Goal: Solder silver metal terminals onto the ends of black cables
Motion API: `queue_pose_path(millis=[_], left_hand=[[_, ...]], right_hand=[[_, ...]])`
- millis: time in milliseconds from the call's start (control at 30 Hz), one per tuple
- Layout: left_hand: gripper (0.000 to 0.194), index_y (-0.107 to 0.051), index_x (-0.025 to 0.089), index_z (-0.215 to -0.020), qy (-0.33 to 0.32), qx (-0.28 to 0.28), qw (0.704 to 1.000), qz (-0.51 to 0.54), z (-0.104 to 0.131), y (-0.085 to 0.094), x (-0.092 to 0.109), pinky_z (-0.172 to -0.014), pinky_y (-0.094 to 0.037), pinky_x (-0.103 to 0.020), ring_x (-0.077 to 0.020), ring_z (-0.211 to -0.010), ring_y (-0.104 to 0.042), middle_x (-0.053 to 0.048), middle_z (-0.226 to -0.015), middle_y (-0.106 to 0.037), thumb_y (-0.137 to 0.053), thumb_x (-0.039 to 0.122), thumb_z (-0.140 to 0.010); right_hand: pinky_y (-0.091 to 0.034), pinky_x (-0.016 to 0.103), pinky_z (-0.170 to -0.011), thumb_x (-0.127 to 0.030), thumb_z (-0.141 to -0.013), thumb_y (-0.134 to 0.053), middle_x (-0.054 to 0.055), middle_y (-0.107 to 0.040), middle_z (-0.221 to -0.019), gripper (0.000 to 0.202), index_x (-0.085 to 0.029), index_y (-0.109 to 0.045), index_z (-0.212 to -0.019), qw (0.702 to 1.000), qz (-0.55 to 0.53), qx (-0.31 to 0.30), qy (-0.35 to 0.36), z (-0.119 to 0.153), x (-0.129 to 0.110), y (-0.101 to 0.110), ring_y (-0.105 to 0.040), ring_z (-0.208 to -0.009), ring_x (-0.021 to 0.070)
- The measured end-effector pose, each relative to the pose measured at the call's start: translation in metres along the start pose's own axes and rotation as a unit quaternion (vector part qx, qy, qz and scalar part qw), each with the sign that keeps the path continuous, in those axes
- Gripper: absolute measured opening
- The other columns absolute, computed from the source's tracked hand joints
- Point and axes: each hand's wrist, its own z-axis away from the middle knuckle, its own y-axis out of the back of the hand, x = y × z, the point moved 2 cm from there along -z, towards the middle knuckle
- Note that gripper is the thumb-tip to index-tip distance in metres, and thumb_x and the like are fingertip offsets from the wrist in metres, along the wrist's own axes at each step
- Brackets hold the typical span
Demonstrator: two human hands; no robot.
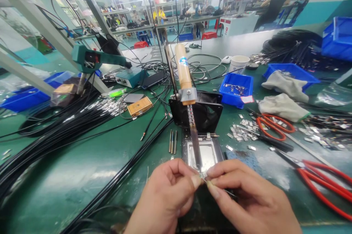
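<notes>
My left hand [176,186] is closed in a pinch at the tip of a soldering iron [195,146]; what sits between its fingertips is mostly hidden. A small silvery piece [203,174] shows between the two hands, its kind too small to tell. Thumb and fingers of my right hand [239,190] pinch a thin wire [230,192] that runs out beneath them. The iron has a wooden handle, is clamped to a stand, and points down toward me. Under its tip lies a shiny metal tray [210,153].
A black fan [207,107] stands behind the tray. Red-handled scissors [316,179] and loose metal connectors [242,131] lie right, near a blue bin [236,87] and gloves [283,106]. Black cables [63,127] cover the left, below a green heat gun [96,60].
</notes>
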Motion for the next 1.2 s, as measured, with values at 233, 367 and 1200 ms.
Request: queue_pose_path(millis=[233, 367, 1200], left_hand=[[0.024, -0.06, 0.018, -0.07, 0.0, -0.002, 1.0, -0.005, 0.0017, -0.0005, 0.001, -0.045, -0.014, -0.022, -0.0061, -0.047, -0.019, 0.01, -0.052, -0.038, -0.08, 0.026, -0.079], [0.023, -0.06, 0.017, -0.07, -0.004, 0.0, 1.0, -0.001, 0.0019, -0.0005, 0.0025, -0.045, -0.015, -0.022, -0.0065, -0.048, -0.019, 0.01, -0.053, -0.038, -0.08, 0.025, -0.08], [0.027, -0.059, 0.018, -0.067, -0.006, 0.006, 1.0, -0.004, 0.0004, -0.0022, 0.0074, -0.044, -0.014, -0.022, -0.0061, -0.047, -0.019, 0.01, -0.052, -0.038, -0.082, 0.028, -0.075]], right_hand=[[-0.062, 0.013, -0.074, -0.008, -0.084, -0.073, -0.001, -0.078, -0.091, 0.016, -0.024, -0.075, -0.085, 1.0, -0.014, 0.002, -0.013, -0.0007, 0.0008, -0.0001, -0.077, -0.081, 0.011], [-0.062, 0.015, -0.078, -0.009, -0.087, -0.073, -0.002, -0.077, -0.096, 0.017, -0.026, -0.074, -0.089, 0.999, -0.009, -0.022, -0.022, 0.0036, 0.003, -0.0006, -0.076, -0.087, 0.0114], [-0.06, 0.014, -0.076, -0.011, -0.088, -0.073, -0.003, -0.076, -0.096, 0.015, -0.026, -0.073, -0.089, 0.999, -0.026, -0.009, -0.031, 0.0014, 0.0018, -0.0009, -0.075, -0.086, 0.0103]])
